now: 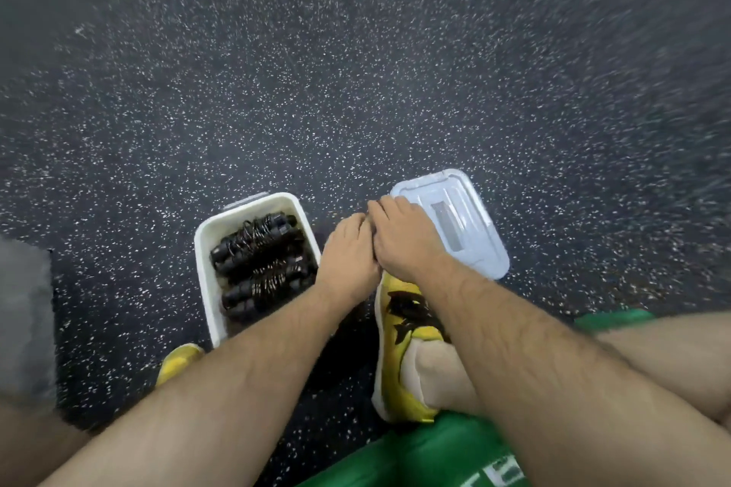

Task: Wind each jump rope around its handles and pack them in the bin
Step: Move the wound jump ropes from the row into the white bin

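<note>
A white bin point(205, 249) stands on the floor at centre left. Inside it lie several black jump ropes point(259, 261), each wound around its handles. A pale blue lid point(463, 225) lies flat on the floor to the right of the bin. My right hand point(403, 237) covers the lid's left edge, fingers curled over it. My left hand point(348, 249) sits between the bin and the lid, touching my right hand, with its fingers bent down. What its fingertips hold is hidden. I see no loose rope on the floor.
The floor is dark speckled rubber point(356, 91). My yellow shoe point(399, 332) lies under my right forearm, and another yellow shoe point(178, 362) is near the bin's front corner. Green shorts point(435, 455) fill the bottom. A grey object point(23, 308) sits at the left edge.
</note>
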`<state>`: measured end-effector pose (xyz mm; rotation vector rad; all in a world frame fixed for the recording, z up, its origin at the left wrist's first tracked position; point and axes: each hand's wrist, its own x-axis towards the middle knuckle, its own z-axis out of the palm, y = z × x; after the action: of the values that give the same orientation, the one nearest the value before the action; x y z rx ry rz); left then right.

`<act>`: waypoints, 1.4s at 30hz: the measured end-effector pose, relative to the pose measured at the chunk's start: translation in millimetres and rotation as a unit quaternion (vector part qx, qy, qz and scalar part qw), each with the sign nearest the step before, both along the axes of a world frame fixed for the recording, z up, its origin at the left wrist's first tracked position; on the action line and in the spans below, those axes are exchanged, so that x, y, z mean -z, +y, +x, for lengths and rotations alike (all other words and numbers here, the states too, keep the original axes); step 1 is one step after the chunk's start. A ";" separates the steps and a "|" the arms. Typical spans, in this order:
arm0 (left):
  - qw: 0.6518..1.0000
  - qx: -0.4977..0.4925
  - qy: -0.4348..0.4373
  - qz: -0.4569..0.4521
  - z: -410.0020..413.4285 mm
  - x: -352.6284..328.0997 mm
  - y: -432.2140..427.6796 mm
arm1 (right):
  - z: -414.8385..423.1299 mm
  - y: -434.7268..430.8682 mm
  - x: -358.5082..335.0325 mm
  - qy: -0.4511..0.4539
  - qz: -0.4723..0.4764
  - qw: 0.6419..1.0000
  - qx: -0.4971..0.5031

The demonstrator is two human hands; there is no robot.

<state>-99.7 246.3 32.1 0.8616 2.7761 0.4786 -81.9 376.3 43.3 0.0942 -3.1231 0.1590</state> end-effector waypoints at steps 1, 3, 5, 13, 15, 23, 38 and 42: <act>1.000 -0.010 -0.027 -0.005 0.1 6.9 17.4 | 2.7 16.6 3.5 -0.006 0.016 1.000 0.021; 0.996 -0.019 -0.080 -0.015 1.6 21.7 50.0 | 10.9 52.1 14.6 -0.043 0.053 0.996 0.053; 0.993 -0.015 -0.116 -0.031 2.7 38.6 78.0 | 20.9 85.4 27.2 -0.094 0.079 0.989 0.087; 0.950 -0.074 -0.257 -0.159 -16.6 91.0 133.0 | 15.6 153.8 81.0 -0.301 0.069 0.917 0.254; 0.942 -0.089 -0.266 -0.184 -18.9 101.1 139.4 | 17.1 163.3 93.2 -0.335 0.031 0.893 0.300; 0.930 -0.181 -0.316 -0.044 -12.2 106.5 154.3 | 22.3 150.6 114.3 -0.244 -0.108 0.860 0.434; 0.916 -0.365 -0.079 0.149 -72.9 -45.9 42.1 | -40.9 60.2 -51.6 -0.071 -0.183 0.921 0.337; 0.895 -0.423 -0.086 0.114 -53.2 -56.9 -49.9 | -36.4 -21.5 -67.8 -0.121 -0.198 0.934 0.271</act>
<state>-152.8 196.4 89.0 -0.4196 2.8201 0.9577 -118.3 354.8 111.0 -0.8373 -3.1177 0.8273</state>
